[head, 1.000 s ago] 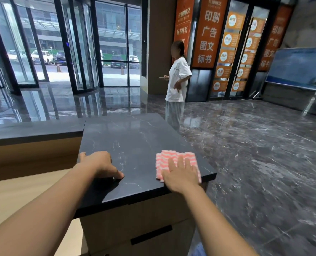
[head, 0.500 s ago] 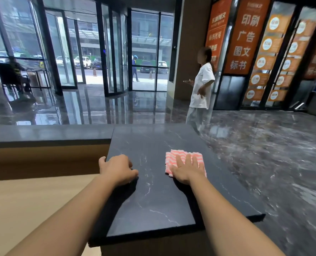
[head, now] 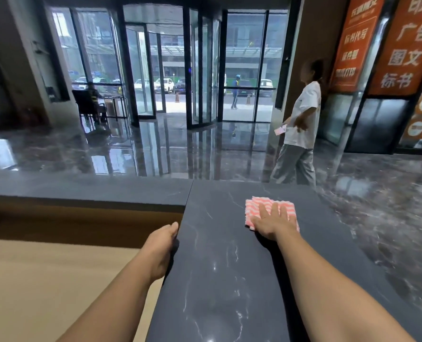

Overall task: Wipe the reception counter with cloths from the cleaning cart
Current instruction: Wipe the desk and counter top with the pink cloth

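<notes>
Pink-striped cloth (head: 253, 209) flat on dark marble counter (head: 219, 280), toward far end. Right hand (head: 274, 222) presses on it, fingers straight and spread. Left hand (head: 159, 248) at counter's left edge, fingers hidden, can't tell curl. Person in white shirt (head: 302, 119) beyond counter.

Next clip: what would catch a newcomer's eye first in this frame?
The pink-and-white striped cloth stands out on the dark veined stone counter top, pressed flat under the right hand. The left hand holds the counter's left edge. Beyond the counter, a person in a white T-shirt stands mid-stride on the glossy lobby floor, right of the glass revolving door.
</notes>
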Demonstrator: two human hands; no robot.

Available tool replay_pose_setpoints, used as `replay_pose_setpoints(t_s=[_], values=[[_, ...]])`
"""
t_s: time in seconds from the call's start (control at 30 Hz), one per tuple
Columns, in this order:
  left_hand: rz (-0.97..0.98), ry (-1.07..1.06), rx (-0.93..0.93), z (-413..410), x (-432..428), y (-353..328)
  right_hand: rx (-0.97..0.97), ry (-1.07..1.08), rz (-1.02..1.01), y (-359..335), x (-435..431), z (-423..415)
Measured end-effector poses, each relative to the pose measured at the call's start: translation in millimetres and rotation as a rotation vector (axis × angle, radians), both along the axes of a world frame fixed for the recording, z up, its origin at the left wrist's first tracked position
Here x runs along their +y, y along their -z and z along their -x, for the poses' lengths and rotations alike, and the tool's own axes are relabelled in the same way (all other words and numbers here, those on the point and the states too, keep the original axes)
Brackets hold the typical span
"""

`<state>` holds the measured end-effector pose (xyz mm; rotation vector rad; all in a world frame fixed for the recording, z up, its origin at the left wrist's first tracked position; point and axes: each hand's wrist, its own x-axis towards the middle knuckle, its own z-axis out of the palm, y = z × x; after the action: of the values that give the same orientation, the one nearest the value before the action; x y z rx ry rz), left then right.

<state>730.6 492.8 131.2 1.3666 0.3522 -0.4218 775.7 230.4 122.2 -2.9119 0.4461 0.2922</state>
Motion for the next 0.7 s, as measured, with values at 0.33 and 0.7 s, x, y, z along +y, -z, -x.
replay_pose_setpoints(t_s=[0.33,0.7], values=[[0.19,-0.12,0.008,-22.2,13.3,20.5,-0.031,-0.315,0.019,3.7,116.5,-50.6],[-0.269,0.076,-0.239,-14.9,5.3,23.9,-0.054,-0.543,0.043,13.6,122.7,-55.1]])
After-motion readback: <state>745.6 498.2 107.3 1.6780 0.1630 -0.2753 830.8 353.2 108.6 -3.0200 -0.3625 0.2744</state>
